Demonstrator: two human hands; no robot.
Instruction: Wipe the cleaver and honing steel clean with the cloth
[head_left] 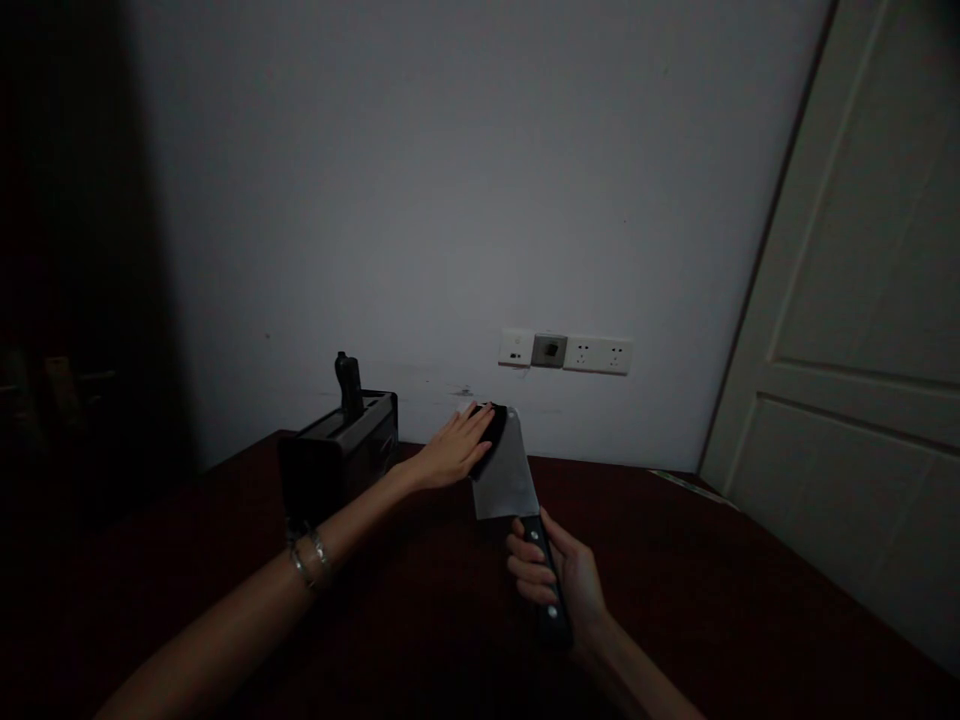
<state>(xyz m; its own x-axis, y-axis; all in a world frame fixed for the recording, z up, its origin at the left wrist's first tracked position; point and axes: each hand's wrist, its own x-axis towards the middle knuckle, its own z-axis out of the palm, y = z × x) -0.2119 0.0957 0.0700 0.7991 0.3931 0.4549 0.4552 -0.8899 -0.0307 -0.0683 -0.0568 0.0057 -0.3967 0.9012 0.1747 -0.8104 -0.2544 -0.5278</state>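
My right hand (559, 572) is wrapped around the black riveted handle of a cleaver (506, 480), whose broad metal blade points up and away. My left hand (459, 450) lies with its fingers stretched out over the upper left of the blade. Between these fingers and the bare metal shows a black patch (491, 437); whether it is a cloth, a cover or a dark part of the blade, I cannot tell. Left of my left hand stands a dark knife block (341, 440) with a black-handled tool (349, 382) upright in its top.
The dark reddish table (660, 560) reaches back to a pale wall (450, 200). Sockets and switches (564, 352) sit low on that wall. A panelled door (862, 380) is at the right. A thin flat strip (694, 487) lies along the table's far right edge. The room is dim.
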